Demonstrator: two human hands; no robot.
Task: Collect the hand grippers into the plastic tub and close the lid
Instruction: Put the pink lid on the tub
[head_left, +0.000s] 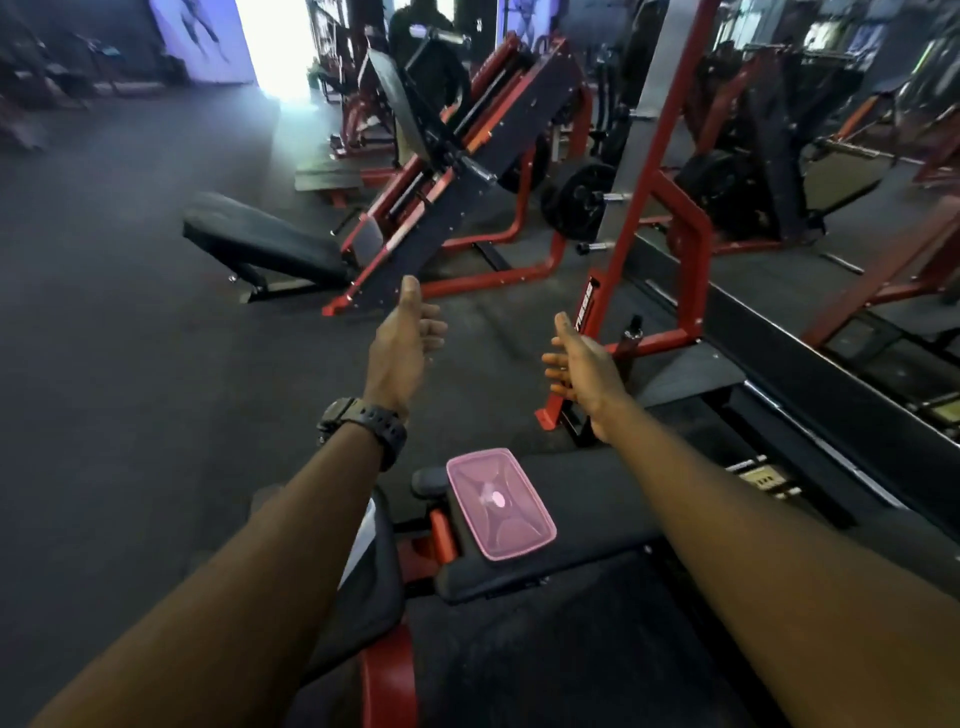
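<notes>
On the black bench pad (597, 499) lies the pink plastic tub (500, 504) with its lid on, below and between the two outstretched arms. The left hand (408, 338) and right hand (584, 364) reach out well beyond it over the dark floor (130, 312), both with fingers loosely spread and holding nothing. A black watch (363, 421) sits on the left wrist.

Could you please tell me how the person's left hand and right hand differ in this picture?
The left hand has a black watch at its wrist; the right hand has a bare wrist. The left hand's fingers look loosely curled, while the right hand's fingers are spread more openly. The left hand reaches slightly farther up the picture. Both are held out empty, beyond the pink tub.
</notes>
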